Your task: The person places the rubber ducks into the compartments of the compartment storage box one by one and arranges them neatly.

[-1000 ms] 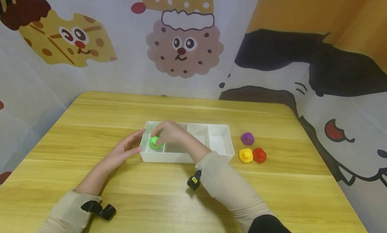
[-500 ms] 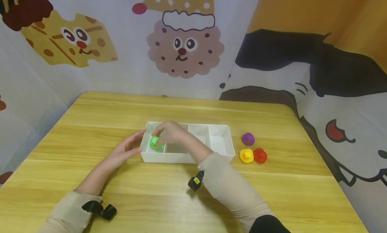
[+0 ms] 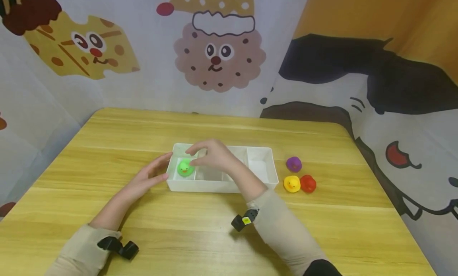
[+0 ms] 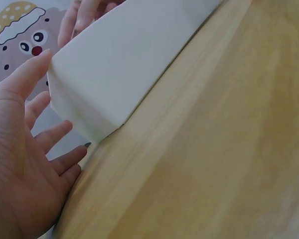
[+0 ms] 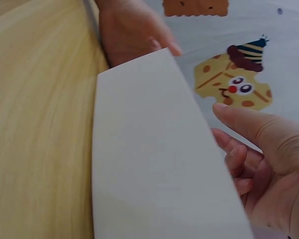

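A green rubber duck (image 3: 185,168) sits upright in the leftmost compartment of the white divided box (image 3: 207,186). Just right of the duck, over the box, is my right hand (image 3: 216,156), thumb and fingers parted with nothing between them. My left hand (image 3: 146,176) rests at the box's left end, its fingertips at the rim. In the left wrist view the left hand (image 4: 25,139) has its fingers spread, the thumb by the box corner. The right wrist view shows the right hand (image 5: 269,164) beyond the box's side wall, which hides the duck.
To the right of the box stand a purple duck (image 3: 294,164), a yellow duck (image 3: 292,184) and a red duck (image 3: 308,183); the yellow and red ones sit side by side. The wooden table (image 3: 200,236) extends around them, with a cartoon-printed cloth (image 3: 150,93) behind.
My right hand has let go of the green duck and moved a little up and to the right. The duck stays in the left compartment. The left hand has not moved.
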Demonstrator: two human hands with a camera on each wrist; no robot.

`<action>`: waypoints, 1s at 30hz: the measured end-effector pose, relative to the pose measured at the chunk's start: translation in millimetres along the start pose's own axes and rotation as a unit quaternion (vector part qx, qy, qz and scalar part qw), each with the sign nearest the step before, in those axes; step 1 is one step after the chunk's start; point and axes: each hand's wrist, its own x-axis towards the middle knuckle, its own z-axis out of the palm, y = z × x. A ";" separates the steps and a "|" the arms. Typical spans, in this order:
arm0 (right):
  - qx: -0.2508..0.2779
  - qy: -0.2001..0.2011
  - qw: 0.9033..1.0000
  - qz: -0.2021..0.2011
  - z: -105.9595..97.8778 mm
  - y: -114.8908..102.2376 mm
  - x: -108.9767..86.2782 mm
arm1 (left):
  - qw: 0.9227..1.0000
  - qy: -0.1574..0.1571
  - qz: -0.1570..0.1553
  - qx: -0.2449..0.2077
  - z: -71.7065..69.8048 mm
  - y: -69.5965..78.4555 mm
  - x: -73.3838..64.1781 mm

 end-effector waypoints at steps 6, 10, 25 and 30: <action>0.015 0.030 0.999 -0.018 -12.7 -5.5 -18.5 | 1.000 0.007 -0.002 0.005 0.0 0.8 0.2; 0.028 0.047 0.998 -0.021 -21.3 -6.8 -33.0 | 1.000 0.008 0.002 0.005 0.4 1.0 0.0; 0.024 0.133 0.990 -0.036 -51.5 4.2 -88.4 | 1.000 0.013 -0.001 0.008 0.9 0.4 -1.0; 0.021 0.145 0.989 -0.023 -61.8 11.2 -106.4 | 1.000 0.013 -0.002 0.010 0.9 0.0 -1.5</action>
